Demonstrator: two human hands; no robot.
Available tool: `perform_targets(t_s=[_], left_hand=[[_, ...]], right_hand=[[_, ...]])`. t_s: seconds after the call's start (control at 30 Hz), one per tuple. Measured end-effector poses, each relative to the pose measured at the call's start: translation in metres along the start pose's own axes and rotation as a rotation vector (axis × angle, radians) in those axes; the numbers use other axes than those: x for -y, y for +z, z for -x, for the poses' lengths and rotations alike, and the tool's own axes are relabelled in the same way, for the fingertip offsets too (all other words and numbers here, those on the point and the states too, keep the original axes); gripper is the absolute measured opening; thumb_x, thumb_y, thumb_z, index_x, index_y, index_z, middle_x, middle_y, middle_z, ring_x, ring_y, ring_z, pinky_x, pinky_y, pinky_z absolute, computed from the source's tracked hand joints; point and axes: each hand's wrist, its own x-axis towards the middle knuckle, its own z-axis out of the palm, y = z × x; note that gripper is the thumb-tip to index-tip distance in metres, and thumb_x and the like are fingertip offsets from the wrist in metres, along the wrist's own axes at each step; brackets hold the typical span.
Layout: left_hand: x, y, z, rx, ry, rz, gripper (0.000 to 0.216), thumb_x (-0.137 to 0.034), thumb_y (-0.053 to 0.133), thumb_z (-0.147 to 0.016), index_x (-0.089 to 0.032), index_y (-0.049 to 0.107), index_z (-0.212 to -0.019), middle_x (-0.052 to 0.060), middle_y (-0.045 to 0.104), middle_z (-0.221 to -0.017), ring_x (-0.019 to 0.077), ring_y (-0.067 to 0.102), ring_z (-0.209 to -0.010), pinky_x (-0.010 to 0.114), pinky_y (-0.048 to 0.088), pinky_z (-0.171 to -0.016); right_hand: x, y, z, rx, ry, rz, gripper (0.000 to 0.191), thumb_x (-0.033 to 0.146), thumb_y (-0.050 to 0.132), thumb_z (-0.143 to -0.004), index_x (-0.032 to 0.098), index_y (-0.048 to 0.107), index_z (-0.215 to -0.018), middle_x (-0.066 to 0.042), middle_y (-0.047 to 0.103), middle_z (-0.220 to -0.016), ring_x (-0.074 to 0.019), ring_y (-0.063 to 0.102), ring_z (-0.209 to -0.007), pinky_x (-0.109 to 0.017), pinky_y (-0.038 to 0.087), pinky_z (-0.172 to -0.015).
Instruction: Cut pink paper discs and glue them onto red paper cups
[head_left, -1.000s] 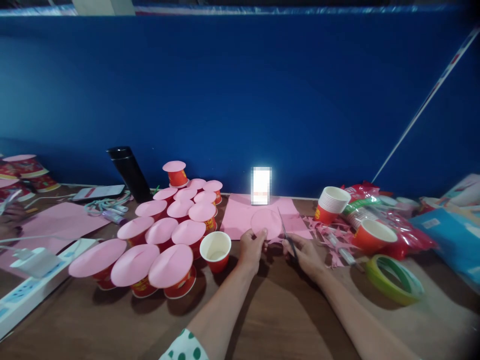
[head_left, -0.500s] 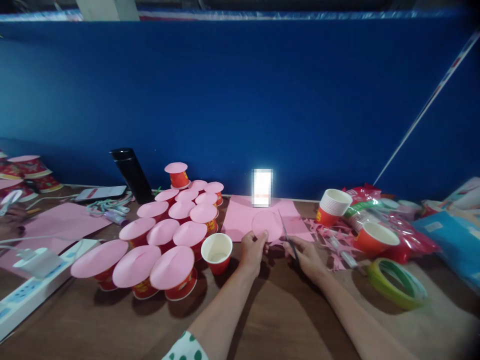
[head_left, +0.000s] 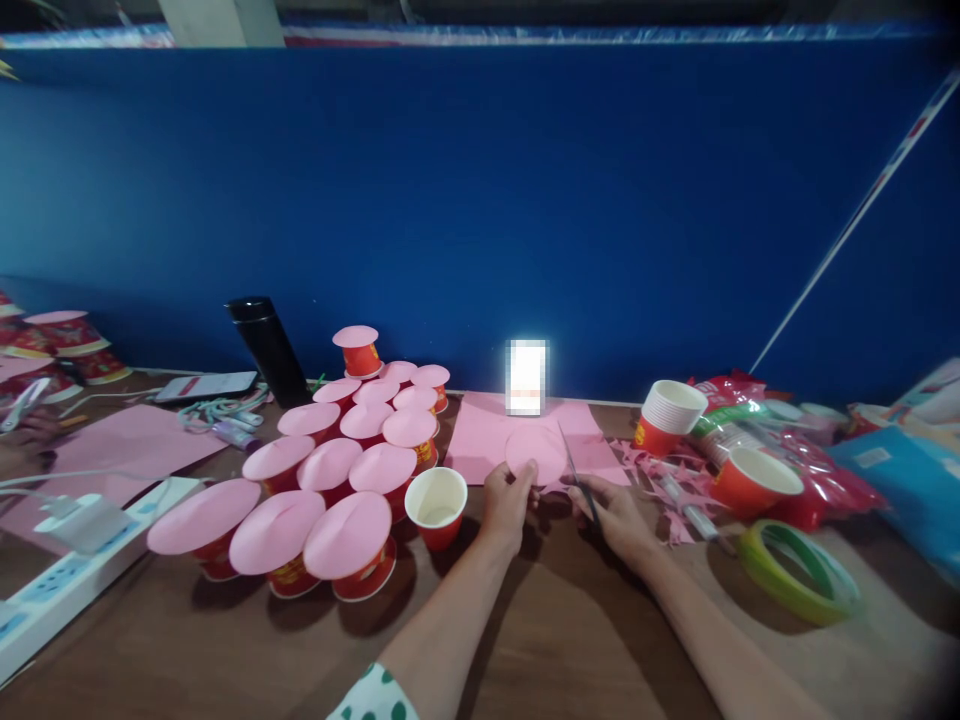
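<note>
Although the view has drifted a little over the last second, both hands sit where they were. The left hand (head_left: 508,497) still pinches the lower left edge of the pink paper disc (head_left: 535,453), and the right hand (head_left: 611,510) is still closed around the handles of the scissors (head_left: 576,475). Each grip is therefore narrow and holding something. The blades look no further along the disc's right edge than before, so the cutting seems to be paused or creeping rather than advancing. The disc is held just above the pink sheet (head_left: 480,440) at the back of the worktop (head_left: 525,620), its face tipped towards the camera; being round, it has no clear long axis. The scissors' long axis runs from the right hand away towards the blue wall, leaning slightly left, tips pointing away from the person. An open cup (head_left: 436,503) stands just beside the left hand, with the paper-covered cups (head_left: 330,470) to its left and pink scraps (head_left: 660,470) to the right.
</note>
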Motion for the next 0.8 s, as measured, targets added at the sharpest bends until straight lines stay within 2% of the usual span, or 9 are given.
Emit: perform_targets(t_s=[0.3,0.6,0.8], left_hand=[[0.0053,-0.0013,-0.0025,-0.020,0.003,-0.073,0.029,-0.039,0.071,-0.067,-0.014,0.055,-0.066,-0.004,0.052,-0.047,0.0081,0.046,-0.041,0.019,0.035,-0.041],[0.0006,0.0005,-0.0001,-0.018,-0.010,-0.073,0.029,-0.037,0.071,-0.065,-0.015,0.053,-0.061,-0.004,0.052,-0.045,0.0076,0.045,-0.039,0.019,0.034,-0.040],[0.0018,-0.0002,-0.0006,0.006,0.000,-0.043,0.027,-0.036,0.071,-0.066,-0.015,0.054,-0.065,-0.004,0.053,-0.047,0.0077,0.047,-0.040,0.019,0.034,-0.041]], right_hand=[[0.0018,0.0010,0.0017,0.009,0.031,-0.050,0.056,0.057,0.067,-0.067,0.014,0.064,-0.102,0.003,0.053,-0.054,-0.0101,0.046,-0.047,-0.023,0.036,-0.045],[0.0010,0.0008,0.0009,0.027,0.047,-0.120,0.056,0.056,0.070,-0.066,0.014,0.063,-0.102,0.003,0.055,-0.056,-0.0094,0.048,-0.048,-0.022,0.036,-0.046],[-0.0010,-0.0010,0.0002,0.023,0.044,-0.099,0.055,0.055,0.071,-0.065,0.014,0.063,-0.100,0.004,0.053,-0.054,-0.0094,0.047,-0.048,-0.023,0.037,-0.047]])
